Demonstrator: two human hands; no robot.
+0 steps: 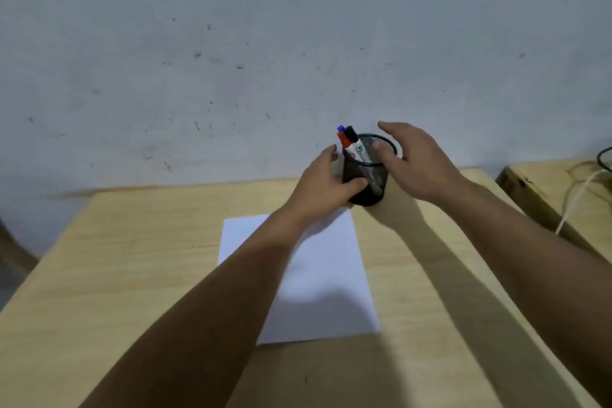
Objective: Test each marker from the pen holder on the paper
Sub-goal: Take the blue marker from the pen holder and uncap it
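Three markers stand in the pen holder; left hand grasps its side; right hand hovers released beside the rim.

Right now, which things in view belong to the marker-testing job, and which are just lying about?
Job:
holder, black mesh, left hand on its side
blue marker
red marker
black marker
paper, still blank
right hand, open by the rim

Lying about:
cables on the side table

A printed label on the black-capped marker in the pen holder is too blurred to read.
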